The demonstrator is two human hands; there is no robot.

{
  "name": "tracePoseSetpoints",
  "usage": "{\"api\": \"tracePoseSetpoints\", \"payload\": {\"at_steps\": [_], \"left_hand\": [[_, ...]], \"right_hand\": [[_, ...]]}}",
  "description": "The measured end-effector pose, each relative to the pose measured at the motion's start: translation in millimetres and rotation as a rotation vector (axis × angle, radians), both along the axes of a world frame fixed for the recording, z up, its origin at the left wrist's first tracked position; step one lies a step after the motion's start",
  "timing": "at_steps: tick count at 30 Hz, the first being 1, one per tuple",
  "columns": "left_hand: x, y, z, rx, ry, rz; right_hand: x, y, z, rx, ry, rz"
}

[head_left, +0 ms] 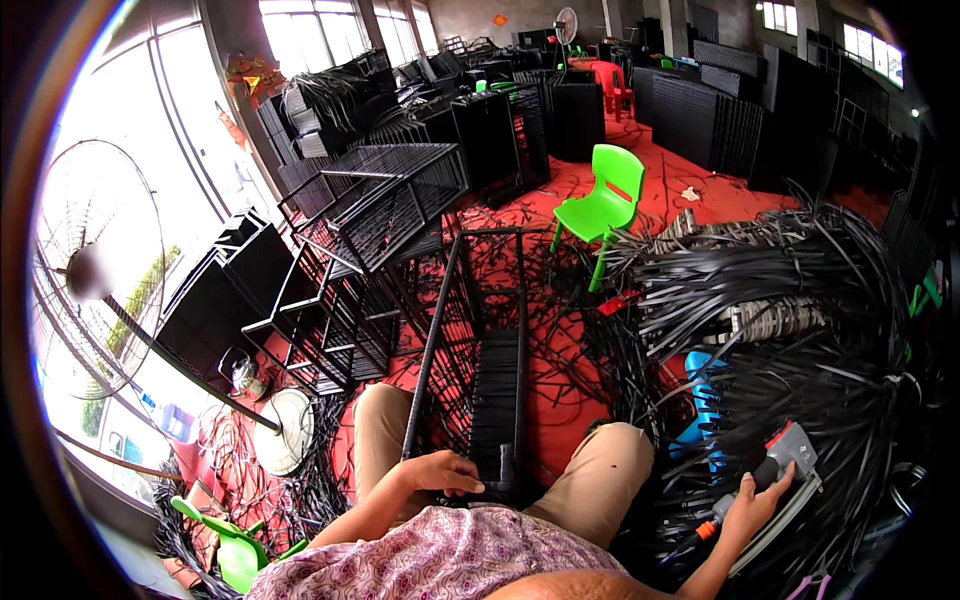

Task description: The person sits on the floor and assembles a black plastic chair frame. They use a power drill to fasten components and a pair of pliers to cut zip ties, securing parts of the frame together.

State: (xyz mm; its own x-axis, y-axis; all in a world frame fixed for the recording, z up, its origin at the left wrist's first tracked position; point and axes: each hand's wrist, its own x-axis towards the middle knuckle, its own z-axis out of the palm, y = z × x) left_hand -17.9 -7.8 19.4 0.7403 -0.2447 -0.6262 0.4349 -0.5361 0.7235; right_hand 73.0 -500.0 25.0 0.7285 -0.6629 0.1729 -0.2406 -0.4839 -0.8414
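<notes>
Between my knees stands a long black metal frame, with dark strips woven across part of it. My left hand is at its near end, fingers curled over the edge close to my lap. Out to the right, my right hand is closed round the dark grip of a grey-and-red staple gun. An orange fitting sits at the gun's lower end. Beneath the gun lies a large heap of black plastic strips.
A blue stool is partly buried by the strips. Ahead stands a green chair on the red floor. Bare black frames, a kettle and a standing fan are at the left; a green seat is near-left.
</notes>
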Motion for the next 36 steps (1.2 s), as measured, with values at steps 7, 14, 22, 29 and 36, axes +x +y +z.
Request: {"api": "tracePoseSetpoints", "payload": {"at_steps": [7,14,22,29,36], "left_hand": [[-2,-2,-3,0.008,-0.035,-0.016],[-5,-2,-10,0.017,-0.072,-0.016],[-9,-4,0,0.071,-0.119,-0.04],[-13,1,4,0.08,-0.172,-0.069],[-17,2,8,0.09,-0.205,-0.068]], "right_hand": [[0,-6,-11,-0.005,-0.045,0.022],[-2,-6,-12,-0.063,-0.035,0.011],[0,-12,-22,-0.054,-0.063,0.026],[1,-16,-27,-0.073,-0.061,0.026],[1,-17,-28,-0.094,-0.063,0.035]]}}
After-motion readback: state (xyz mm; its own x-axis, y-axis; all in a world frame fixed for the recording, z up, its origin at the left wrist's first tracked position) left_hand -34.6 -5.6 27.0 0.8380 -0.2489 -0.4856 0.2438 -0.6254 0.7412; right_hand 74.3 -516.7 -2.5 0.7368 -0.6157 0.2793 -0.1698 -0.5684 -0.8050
